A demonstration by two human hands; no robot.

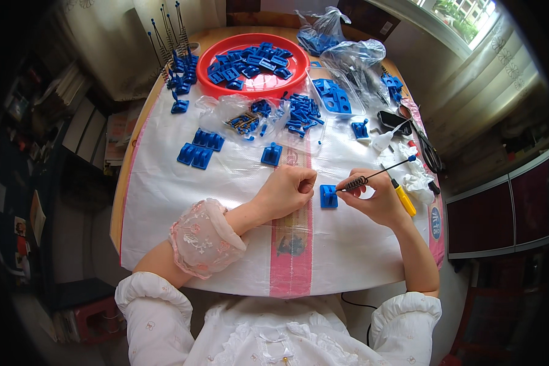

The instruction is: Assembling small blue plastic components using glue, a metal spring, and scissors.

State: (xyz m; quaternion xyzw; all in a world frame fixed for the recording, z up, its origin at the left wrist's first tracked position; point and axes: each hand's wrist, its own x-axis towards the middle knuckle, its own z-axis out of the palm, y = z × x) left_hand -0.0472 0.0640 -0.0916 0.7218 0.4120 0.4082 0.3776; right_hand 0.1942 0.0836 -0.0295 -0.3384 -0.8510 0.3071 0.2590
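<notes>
Two hands work near the front edge of the tabletop, which is covered with a white woven sheet bearing a pink stripe. The left hand lies loosely curled on the sheet, its fingertips just beside a small blue plastic block; whether its grip pinches anything cannot be told. The right hand has thumb and forefinger pressed together on a black wire spring, pinching it at the coiled end, whose coil sits right at the block's right edge while the straight stem runs up and to the right to a blue tip. A yellow-handled tool lies just beyond the right hand, touching a crumpled white wrapper.

Further out, loose blue pieces lie on the sheet: a single one beyond the left hand, and a pair of flat ones to the left. Past these, a clear bag holds a few brass-coloured and blue bits, and beside it is a heap of small blue pegs. A clear tray to the right carries several blue blocks. Black scissors lie near the right edge.

Farthest off, a round red basin is filled with blue blocks, finished pieces with upright springs stand at its left, and clear plastic bags with blue parts lie at its right
</notes>
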